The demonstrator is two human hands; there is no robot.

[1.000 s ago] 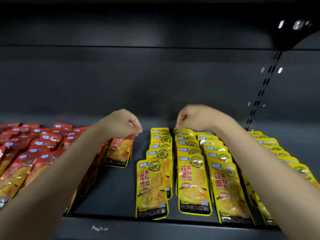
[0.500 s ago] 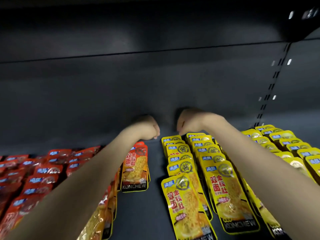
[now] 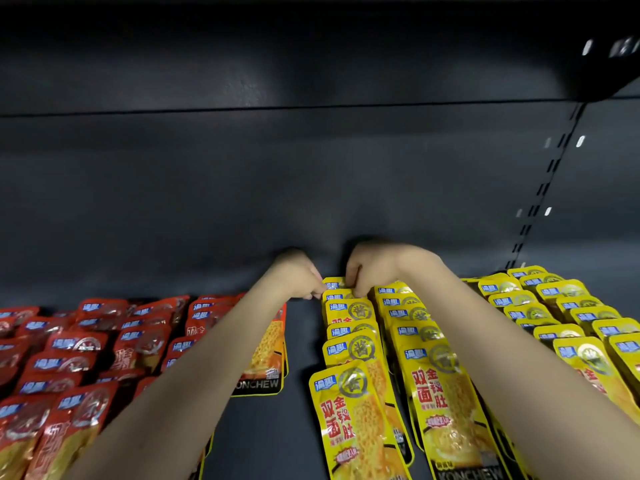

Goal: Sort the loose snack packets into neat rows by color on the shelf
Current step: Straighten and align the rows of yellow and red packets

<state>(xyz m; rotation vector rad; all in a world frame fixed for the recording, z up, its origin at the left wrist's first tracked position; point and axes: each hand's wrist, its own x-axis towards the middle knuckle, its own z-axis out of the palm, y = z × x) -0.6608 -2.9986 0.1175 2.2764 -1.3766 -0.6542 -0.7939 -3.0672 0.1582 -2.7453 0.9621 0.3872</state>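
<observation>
Yellow snack packets lie in overlapping rows on the dark shelf. Both hands reach to the back of the leftmost yellow row. My right hand pinches the top edge of the rearmost yellow packet with curled fingers. My left hand is curled too, and its fingertips pinch that packet's left edge. Red packets fill the shelf's left side in looser overlapping rows. One red packet lies partly under my left forearm.
More yellow rows sit to the right: a second row and further rows up to the slotted upright. The dark back wall stands just behind the hands. A bare strip of shelf separates red from yellow.
Both hands have reached further back along the leftmost yellow row, and the left hand has moved right from the red packets to the yellow packet's edge. The camera has moved closer.
</observation>
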